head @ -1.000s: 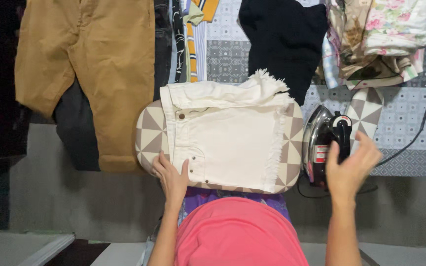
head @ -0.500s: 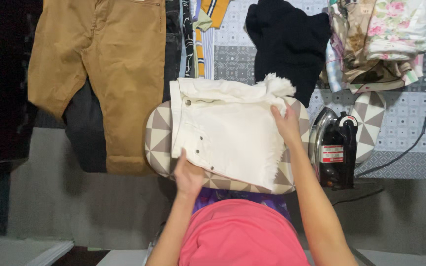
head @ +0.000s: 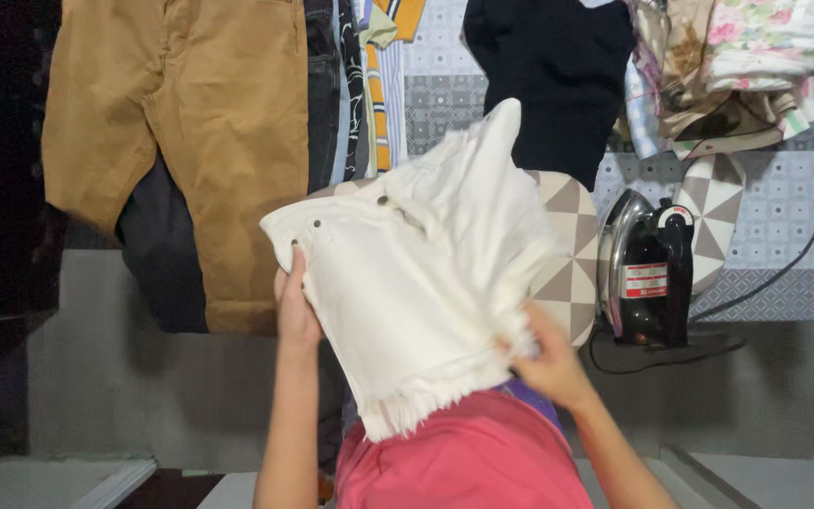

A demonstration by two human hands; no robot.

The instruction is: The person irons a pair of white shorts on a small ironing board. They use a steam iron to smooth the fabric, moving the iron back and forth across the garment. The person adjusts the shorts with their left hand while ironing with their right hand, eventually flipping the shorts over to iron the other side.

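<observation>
White denim shorts with a frayed hem are lifted off the patterned ironing board and tilted toward me. My left hand grips the waistband side of the shorts. My right hand holds the frayed leg edge near my pink-clad lap. An iron stands upright to the right of the board, apart from both hands.
Tan trousers, dark jeans and striped shirts lie at the back left. A black garment and a pile of floral fabrics lie at the back right. The iron's black cord runs off to the right.
The shorts lay flat on the board with my right hand by the iron. Both hands took hold of them, lifted them and turned them toward my lap.
</observation>
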